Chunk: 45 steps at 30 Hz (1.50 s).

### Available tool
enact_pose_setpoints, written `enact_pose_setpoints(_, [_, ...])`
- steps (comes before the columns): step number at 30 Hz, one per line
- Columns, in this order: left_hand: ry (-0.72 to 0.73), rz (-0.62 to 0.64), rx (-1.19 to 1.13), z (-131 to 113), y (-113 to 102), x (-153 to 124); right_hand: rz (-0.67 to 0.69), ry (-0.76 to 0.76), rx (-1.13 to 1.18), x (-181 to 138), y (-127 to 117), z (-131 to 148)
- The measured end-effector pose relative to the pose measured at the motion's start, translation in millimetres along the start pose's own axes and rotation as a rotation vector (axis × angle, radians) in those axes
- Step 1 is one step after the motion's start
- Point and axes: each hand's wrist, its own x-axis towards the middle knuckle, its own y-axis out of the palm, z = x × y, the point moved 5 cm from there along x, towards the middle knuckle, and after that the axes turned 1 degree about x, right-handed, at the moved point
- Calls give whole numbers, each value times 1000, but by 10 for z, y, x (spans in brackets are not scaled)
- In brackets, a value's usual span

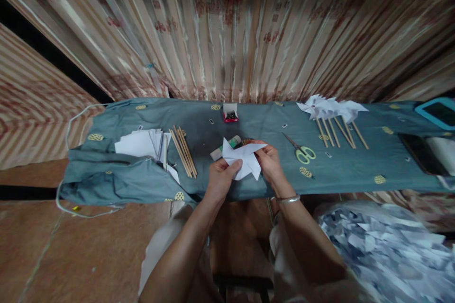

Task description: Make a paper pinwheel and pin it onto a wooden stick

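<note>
A white paper pinwheel [245, 161], without a stick, is held between my two hands above the near side of the table. My left hand [222, 175] grips its lower left part, thumb on top. At its right side, the fingers of my right hand [268, 158] are closed on a paper blade. Partly behind the pinwheel lies a glue stick [232, 142] with a green label. Scissors [302, 150] with light green handles lie to the right of my right hand. Beyond my hands stands a small open red box [231, 113] of dark pins or tacks.
Several wooden sticks [183, 151] and a stack of white paper [138, 144] lie on the left. Finished pinwheels on sticks [327, 109] are at the back right. A phone [423, 154] and a blue-framed device [439, 112] lie farther right. A bag of paper pieces [391, 251] stands below.
</note>
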Motion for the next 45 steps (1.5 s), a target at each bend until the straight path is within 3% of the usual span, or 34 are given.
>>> enact_pose_setpoints(11, [-1, -26, -25, -83, -34, -45, 10, -208, -338, 360, 265, 228])
enact_pose_setpoints(17, [-37, -20, -70, -101, -51, -51, 74, -336, -820, 679, 513, 428])
enact_pose_setpoints(22, [-6, -7, -51, -94, -100, -12, 205, -402, -1234, 851, 786, 593])
enact_pose_setpoints(27, [1, -4, -38, -85, -101, 16, 335, -436, -1502, 990, 960, 593])
enact_pose_setpoints(35, [-14, 25, -39, -90, -11, 3, 399, -445, -1704, 1132, 1060, 515])
enact_pose_setpoints(45, [-17, 36, -93, -64, 14, 0, 415, -430, -1765, 1212, 1136, 551])
